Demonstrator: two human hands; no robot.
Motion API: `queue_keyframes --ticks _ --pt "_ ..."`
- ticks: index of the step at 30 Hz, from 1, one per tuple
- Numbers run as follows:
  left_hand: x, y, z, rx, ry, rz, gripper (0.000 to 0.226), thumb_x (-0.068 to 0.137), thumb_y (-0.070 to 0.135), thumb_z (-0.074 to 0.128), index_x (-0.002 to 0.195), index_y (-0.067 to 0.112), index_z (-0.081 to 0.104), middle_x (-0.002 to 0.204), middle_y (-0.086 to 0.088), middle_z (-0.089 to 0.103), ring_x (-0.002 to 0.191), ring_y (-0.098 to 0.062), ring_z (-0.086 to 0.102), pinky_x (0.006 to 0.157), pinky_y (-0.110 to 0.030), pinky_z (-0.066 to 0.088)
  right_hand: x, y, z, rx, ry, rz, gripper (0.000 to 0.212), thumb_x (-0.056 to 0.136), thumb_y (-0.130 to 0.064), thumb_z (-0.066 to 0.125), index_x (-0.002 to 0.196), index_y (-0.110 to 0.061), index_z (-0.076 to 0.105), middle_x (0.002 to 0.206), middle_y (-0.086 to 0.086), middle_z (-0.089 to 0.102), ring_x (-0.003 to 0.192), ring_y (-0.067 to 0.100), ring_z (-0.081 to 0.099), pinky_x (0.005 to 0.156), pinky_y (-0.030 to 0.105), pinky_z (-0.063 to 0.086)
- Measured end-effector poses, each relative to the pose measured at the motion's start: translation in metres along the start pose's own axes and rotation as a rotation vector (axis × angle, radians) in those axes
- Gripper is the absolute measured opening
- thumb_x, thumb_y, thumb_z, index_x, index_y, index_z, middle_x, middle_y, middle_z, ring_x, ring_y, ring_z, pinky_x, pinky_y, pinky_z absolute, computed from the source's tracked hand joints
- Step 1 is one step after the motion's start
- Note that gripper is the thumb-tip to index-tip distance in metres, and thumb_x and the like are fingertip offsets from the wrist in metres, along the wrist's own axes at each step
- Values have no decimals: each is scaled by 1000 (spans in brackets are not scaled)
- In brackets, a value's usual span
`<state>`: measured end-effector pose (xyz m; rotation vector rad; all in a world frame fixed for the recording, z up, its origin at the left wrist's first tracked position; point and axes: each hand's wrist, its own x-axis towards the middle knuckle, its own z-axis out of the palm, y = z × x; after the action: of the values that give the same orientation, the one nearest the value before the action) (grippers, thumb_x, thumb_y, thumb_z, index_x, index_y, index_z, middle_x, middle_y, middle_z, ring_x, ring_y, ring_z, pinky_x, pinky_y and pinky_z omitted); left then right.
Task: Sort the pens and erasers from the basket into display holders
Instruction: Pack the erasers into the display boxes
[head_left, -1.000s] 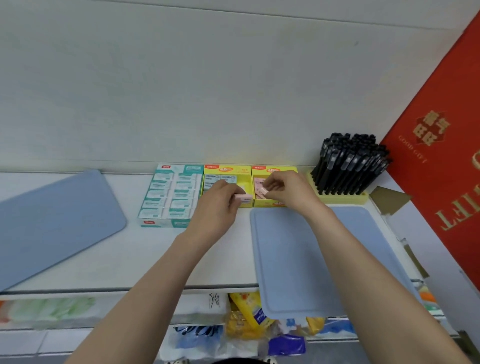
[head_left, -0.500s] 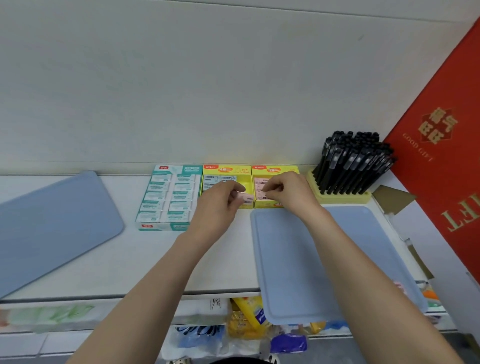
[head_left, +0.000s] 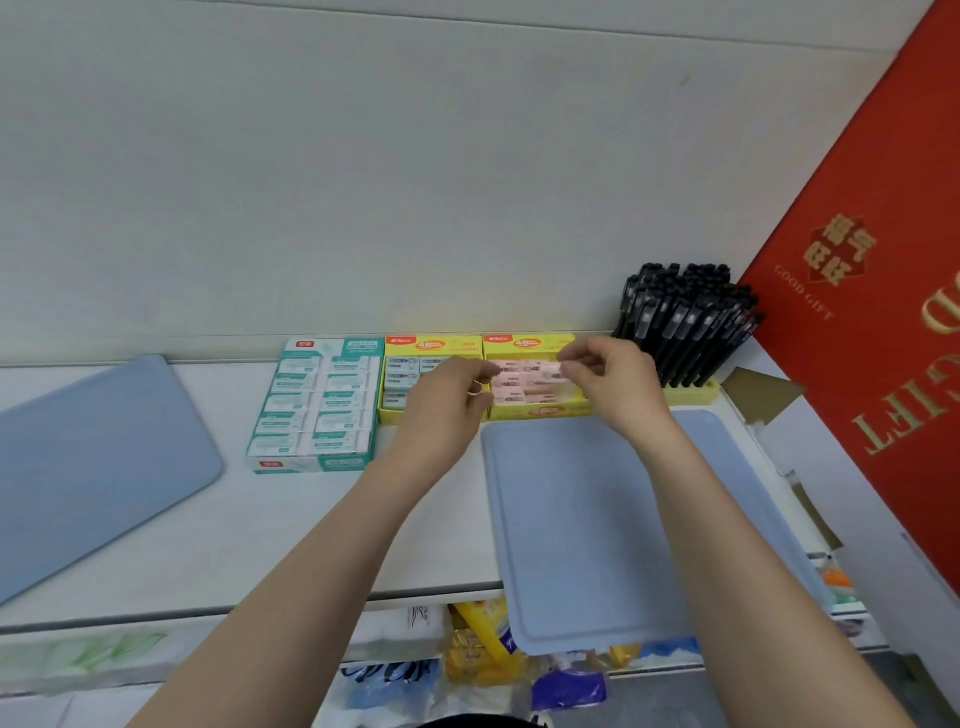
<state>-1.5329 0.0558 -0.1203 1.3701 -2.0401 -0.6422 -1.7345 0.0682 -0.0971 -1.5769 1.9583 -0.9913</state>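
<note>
Presently, centre frame: pink eraser (head_left: 527, 370), pinched at either end by the curled fingertips of the left hand (head_left: 447, 410) and right hand (head_left: 615, 387), over the right yellow box (head_left: 540, 412).

Risk: set down askew, it would likely jam or push its neighbours out of line.

Contents:
- right yellow box: pink erasers
- middle yellow box (head_left: 415, 415): blue-labelled erasers
- teal box (head_left: 311, 462): white erasers
- yellow stand (head_left: 693, 393), right of centre: black pens (head_left: 685, 317)

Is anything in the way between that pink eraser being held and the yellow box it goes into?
Nothing visible. The right hand pinches the pink eraser just above the open yellow box of pink erasers. The left hand is at the eraser's left end, beside it rather than under it.
</note>
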Motion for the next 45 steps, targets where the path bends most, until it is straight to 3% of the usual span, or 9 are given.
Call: queue_keyframes --ticks 7,14,19,25,31,36,38,41,45 --pt "6 2 11 348 -127 196 30 95 16 56 123 19 67 126 -3 62 110 -28 49 88 -28 28 8 4 3 -246 -175 -29 12 86 -15 68 85 -24 75 85 -4 71 88 14 64 81 27 49" --pt "7 -1 13 348 -94 230 28 96 12 56 119 18 70 120 -6 66 106 -29 51 86 -32 35 13 3 19 -318 -172 -46 6 78 -19 75 82 -22 76 84 -3 72 84 17 59 73 24 39" --pt "8 -3 14 341 -75 237 27 95 10 57 117 17 71 117 -7 67 105 -30 52 84 -32 35 12 1 18 -315 -195 -79 5 79 -17 73 81 -19 76 77 -5 69 78 15 60 73 27 45" --pt "5 -8 18 365 -5 302 22 84 3 67 101 12 76 101 -9 72 91 -34 56 78 -37 43 -19 6 -3 -274 -61 -134 12 85 -16 65 89 -21 76 83 -7 68 74 9 58 71 25 43" --pt "-9 18 36 227 -53 420 25 84 5 65 105 14 74 105 -7 68 96 -33 57 82 -35 42 -73 43 -53 -464 87 147 17 88 -18 63 102 -20 73 98 4 69 95 25 62 77 31 47" --pt "-19 42 62 162 -247 529 23 88 10 64 109 13 72 113 -9 66 105 -32 59 91 -39 44 -122 62 -85 -686 5 430 31 90 -36 63 115 -18 65 118 13 57 112 35 52 89 38 45" --pt "-21 43 72 169 -304 539 24 88 12 64 110 13 71 114 -8 65 105 -32 58 93 -43 44 -136 64 -91 -689 -58 526 37 89 -42 61 117 -18 60 120 12 54 111 31 52 84 35 43" --pt "-25 41 80 205 -352 536 26 89 16 63 115 17 69 119 -5 63 105 -31 56 94 -43 43 -147 63 -94 -638 -94 555 36 85 -36 67 115 -16 59 115 9 55 107 27 54 78 31 40" --pt "-26 39 80 207 -371 526 29 90 17 63 119 17 67 123 -4 61 107 -30 54 95 -41 43 -141 57 -85 -493 -43 441 28 79 -25 74 106 -17 68 97 1 59 93 18 56 73 25 38"
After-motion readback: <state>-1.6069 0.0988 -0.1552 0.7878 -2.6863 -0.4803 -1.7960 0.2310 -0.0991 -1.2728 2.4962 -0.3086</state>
